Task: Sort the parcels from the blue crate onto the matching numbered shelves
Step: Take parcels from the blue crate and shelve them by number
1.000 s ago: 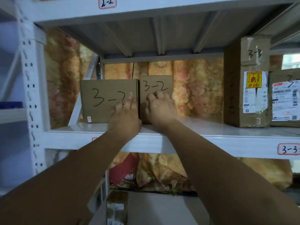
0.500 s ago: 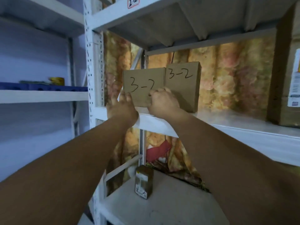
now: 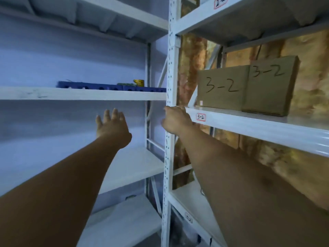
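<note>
Single head-worn wide-angle view, facing forward, close to the shelving upright [image 3: 173, 72] between two bays

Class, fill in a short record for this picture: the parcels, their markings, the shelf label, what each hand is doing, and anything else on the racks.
Parcels: two cardboard boxes, left box and right box, side by side with no gap visible
Markings: both handwritten 3-2
Shelf: both stand on the shelf, whose label reads 3-2
Left hand: left hand open, fingers spread, in the air before the neighbouring rack, holding nothing
Right hand: right hand at the shelf's front corner; fingers hidden, hold unclear
Other: blue perforated item and yellow item on the neighbouring rack
</note>
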A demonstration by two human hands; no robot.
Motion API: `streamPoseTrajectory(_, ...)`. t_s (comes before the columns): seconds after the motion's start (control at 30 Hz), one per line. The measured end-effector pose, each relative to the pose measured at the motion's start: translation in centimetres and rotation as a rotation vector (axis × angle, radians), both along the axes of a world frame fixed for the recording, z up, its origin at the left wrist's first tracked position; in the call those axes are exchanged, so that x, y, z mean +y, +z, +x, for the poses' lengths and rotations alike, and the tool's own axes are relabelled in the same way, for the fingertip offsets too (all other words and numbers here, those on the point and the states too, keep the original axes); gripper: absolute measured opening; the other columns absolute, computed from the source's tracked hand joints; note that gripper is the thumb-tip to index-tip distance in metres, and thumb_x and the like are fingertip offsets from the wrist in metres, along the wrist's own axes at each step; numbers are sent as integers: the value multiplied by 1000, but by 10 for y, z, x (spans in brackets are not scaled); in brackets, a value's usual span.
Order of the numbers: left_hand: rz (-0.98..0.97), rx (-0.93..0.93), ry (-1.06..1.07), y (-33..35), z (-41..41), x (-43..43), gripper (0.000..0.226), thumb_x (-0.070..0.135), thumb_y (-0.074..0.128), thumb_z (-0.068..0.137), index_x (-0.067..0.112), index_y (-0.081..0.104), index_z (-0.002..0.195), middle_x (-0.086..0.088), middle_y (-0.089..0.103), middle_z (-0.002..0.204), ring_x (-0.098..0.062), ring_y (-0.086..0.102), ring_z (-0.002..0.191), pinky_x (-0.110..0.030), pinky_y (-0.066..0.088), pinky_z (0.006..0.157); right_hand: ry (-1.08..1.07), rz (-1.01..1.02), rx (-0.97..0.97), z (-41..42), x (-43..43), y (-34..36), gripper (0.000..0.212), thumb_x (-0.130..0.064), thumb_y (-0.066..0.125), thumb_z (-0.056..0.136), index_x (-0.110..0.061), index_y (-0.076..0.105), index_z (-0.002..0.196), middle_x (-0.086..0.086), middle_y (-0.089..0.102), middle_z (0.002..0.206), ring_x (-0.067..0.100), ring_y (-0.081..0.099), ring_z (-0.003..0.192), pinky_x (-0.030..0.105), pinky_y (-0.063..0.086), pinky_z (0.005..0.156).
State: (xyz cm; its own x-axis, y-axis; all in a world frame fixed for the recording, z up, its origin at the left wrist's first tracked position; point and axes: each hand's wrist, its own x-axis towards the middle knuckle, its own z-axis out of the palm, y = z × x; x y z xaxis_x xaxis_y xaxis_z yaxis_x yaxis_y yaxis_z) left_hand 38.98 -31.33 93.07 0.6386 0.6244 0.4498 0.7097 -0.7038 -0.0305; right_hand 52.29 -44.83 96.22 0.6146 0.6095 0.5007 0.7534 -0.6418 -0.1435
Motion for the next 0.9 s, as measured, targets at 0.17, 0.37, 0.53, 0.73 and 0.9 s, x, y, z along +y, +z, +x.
streamPoseTrajectory(0.17,-48,51,153,-35,-108,61,80,47,36,96,10,-9,151,-7,-14,160,-29,-15,146,-49,-2,117,184,-87,10,-91,100,-29,54,-30,48,94,-17,37,145,10,44,145,33,30,136,41,35,108)
streamPoseTrajectory(0.37,-119,125,241,-82,-231,123,79,53,28,96,12,-10,151,-3,-16,159,-28,-17,146,-51,-3,116,377,-293,4,-214,183,-86,61,-39,42,99,-23,21,153,4,15,162,26,3,150,46,14,118)
streamPoseTrajectory(0.53,-183,230,220,-139,-315,168,70,42,30,97,16,-6,152,0,-13,160,-27,-14,146,-50,-5,116,480,-375,12,-276,222,-144,63,-36,42,100,-20,16,154,-1,16,162,20,4,150,44,12,119)
streamPoseTrajectory(0.73,-267,370,176,-227,-387,190,69,25,37,96,17,-1,153,-1,-7,161,-22,-8,148,-45,-4,118,584,-526,85,-326,263,-232,64,-35,41,101,-24,9,156,0,8,163,20,3,150,41,13,120)
streamPoseTrajectory(0.9,-518,378,284,-306,-419,194,70,35,33,101,17,-10,152,0,-17,159,-24,-14,146,-44,-1,118,619,-709,160,-338,288,-305,65,-39,41,100,-28,8,155,2,3,164,23,1,150,41,9,121)
